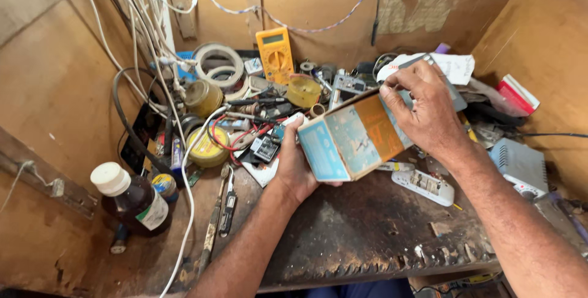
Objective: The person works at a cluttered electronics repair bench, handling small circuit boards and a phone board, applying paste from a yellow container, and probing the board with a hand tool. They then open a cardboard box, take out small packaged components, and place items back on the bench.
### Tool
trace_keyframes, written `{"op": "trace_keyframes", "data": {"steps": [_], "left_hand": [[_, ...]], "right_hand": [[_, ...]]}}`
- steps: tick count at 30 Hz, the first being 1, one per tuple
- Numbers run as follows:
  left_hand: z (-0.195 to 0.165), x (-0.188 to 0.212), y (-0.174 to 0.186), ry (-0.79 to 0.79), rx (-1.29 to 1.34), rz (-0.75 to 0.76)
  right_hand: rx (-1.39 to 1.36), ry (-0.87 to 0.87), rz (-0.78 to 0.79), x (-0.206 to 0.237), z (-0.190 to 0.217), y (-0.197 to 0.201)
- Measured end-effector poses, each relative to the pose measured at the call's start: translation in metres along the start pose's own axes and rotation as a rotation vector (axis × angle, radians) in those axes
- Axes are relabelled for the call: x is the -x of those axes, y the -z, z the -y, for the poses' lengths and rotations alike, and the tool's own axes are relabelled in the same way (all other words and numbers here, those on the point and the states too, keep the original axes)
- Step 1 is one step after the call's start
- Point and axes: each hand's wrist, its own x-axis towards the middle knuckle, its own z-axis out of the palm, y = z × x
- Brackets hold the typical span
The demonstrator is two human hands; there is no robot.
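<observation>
Both forearms come up from the bottom edge over a dark, scorched workbench (367, 224), and between them the person holds a small cardboard box (352, 139) tilted above the clutter. The left hand (295, 163) cups the box's lower end from underneath, its fingers curled round the far side so only the thumb and palm show. The right hand (425, 105) is bent at the wrist and closed over the box's upper end, fingertips pinching at the flap; whether the flap is open there is hidden by the knuckles. The box is pale blue with an orange panel and faint drawings that are too small to make out. Behind it the bench is a heap of parts, many lost under one another: a yellow meter (275, 53) stands against the back board, a roll of white tape (218, 64) beside it, and a tangle of white cables (156, 47) hangs down the left wall. A brown bottle with a white cap (131, 197) and pale label stands at the left, and a white grey-lidded plastic unit (520, 163) sits at the right.
</observation>
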Motion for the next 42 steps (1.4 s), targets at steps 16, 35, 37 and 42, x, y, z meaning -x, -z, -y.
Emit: {"op": "trace_keyframes", "data": {"steps": [16,35,37,42], "left_hand": [[-0.005,0.003,-0.006,-0.093,0.043,-0.108],[-0.005,0.002,-0.003,-0.078,0.019,-0.154],[-0.004,0.002,-0.002,-0.083,0.015,-0.153],[-0.005,0.002,-0.001,-0.105,0.028,-0.094]], "right_hand": [[-0.114,-0.307,-0.103,0.006,0.000,-0.003],[-0.292,-0.694,-0.085,0.017,-0.013,-0.011],[-0.299,-0.694,-0.083,0.017,-0.015,-0.011],[-0.291,-0.720,-0.074,0.017,-0.029,-0.018]]}}
